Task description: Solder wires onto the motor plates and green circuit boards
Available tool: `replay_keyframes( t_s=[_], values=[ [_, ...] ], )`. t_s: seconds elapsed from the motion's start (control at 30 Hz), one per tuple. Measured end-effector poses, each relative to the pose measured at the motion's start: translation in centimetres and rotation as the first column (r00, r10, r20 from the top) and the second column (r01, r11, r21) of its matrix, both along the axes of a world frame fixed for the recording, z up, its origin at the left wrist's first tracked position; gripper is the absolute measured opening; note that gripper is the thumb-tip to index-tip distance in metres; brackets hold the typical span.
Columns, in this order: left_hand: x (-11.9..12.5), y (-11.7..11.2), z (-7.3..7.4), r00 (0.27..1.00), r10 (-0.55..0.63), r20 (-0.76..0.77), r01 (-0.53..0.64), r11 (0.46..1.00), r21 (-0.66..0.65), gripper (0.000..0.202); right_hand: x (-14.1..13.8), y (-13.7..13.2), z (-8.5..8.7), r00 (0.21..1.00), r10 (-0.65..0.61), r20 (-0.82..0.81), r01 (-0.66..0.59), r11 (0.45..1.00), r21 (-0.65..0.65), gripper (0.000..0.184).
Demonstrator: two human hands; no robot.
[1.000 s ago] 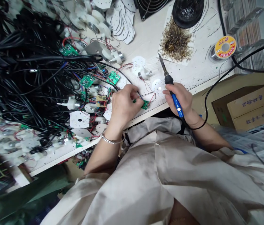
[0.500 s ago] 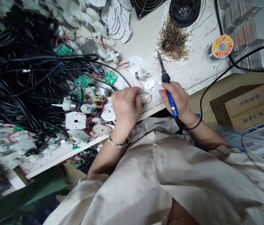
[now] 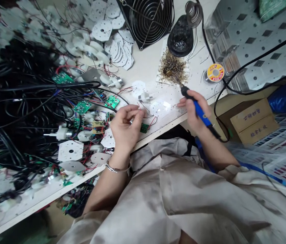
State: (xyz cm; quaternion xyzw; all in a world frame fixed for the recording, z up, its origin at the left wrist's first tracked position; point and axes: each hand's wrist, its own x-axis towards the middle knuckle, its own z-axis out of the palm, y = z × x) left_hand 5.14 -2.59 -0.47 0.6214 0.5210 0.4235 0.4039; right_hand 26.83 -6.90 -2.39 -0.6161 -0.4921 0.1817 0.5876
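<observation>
My left hand (image 3: 125, 126) hovers at the front edge of the white workbench (image 3: 153, 64), its fingers pinched on thin wires that lead to a small green circuit board (image 3: 144, 127) beside it. My right hand (image 3: 194, 107) is closed round a blue-handled soldering iron (image 3: 199, 110); the iron's tip reaches out to the brown, flux-stained pad (image 3: 172, 69). A white disc with a small motor (image 3: 145, 97) and red wires lies between the two hands.
A thick tangle of black cables (image 3: 18, 98) with green boards and white discs fills the left half of the bench. At the back stand a wire-guarded fan (image 3: 149, 18), a black iron stand (image 3: 180, 37) and a solder spool (image 3: 215, 72). Cardboard boxes (image 3: 251, 120) sit to the right.
My right hand has swung the soldering iron outward, bringing its tip to the stained pad. My left hand lifted its fingers, and the green board shows beside it again. The camera tilted up.
</observation>
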Motion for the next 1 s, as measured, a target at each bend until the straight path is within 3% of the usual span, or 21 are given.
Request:
replay_keyframes(
  t_s=[0.07, 0.17, 0.33, 0.47, 0.6, 0.67, 0.8, 1.0],
  values=[
    [-0.2, 0.2, 0.3, 0.989, -0.007, -0.15, 0.026, 0.992, 0.127, 0.01, 1.2, 0.9, -0.1, 0.992, -0.096, -0.085, 0.093, 0.995, -0.04, 0.032],
    [-0.4, 0.2, 0.7, 0.934, -0.005, -0.358, 0.127, 0.94, 0.317, 0.01, 2.4, 2.2, -0.4, 0.976, -0.18, -0.123, 0.177, 0.984, -0.035, 0.039],
    [-0.5, 0.2, 0.3, 0.856, -0.014, -0.516, 0.249, 0.887, 0.389, 0.012, 2.5, 2.7, -0.9, 0.958, -0.264, -0.111, 0.26, 0.964, -0.048, 0.041],
    [-0.4, 0.2, 0.1, 0.788, 0.017, -0.616, 0.308, 0.855, 0.417, 0.01, 2.5, 2.6, -0.9, 0.958, -0.252, -0.138, 0.248, 0.968, -0.047, 0.039],
    [0.2, 0.4, 0.3, 0.806, -0.02, -0.592, 0.353, 0.818, 0.454, 0.005, 2.5, 2.7, -0.9, 0.953, -0.25, -0.168, 0.248, 0.968, -0.033, 0.037],
    [0.6, 0.6, 0.4, 0.821, -0.112, -0.559, 0.427, 0.771, 0.473, 0.007, 2.5, 2.7, -0.9, 0.952, -0.256, -0.167, 0.254, 0.967, -0.035, 0.037],
    [0.9, 0.9, 0.1, 0.767, -0.192, -0.612, 0.56, 0.665, 0.493, 0.009, 2.5, 2.8, -0.9, 0.956, -0.257, -0.144, 0.25, 0.966, -0.064, 0.039],
    [0.8, 0.9, -0.4, 0.737, -0.185, -0.649, 0.566, 0.695, 0.444, 0.003, 2.7, 2.8, -1.1, 0.961, -0.243, -0.129, 0.235, 0.969, -0.073, 0.039]
  ],
)
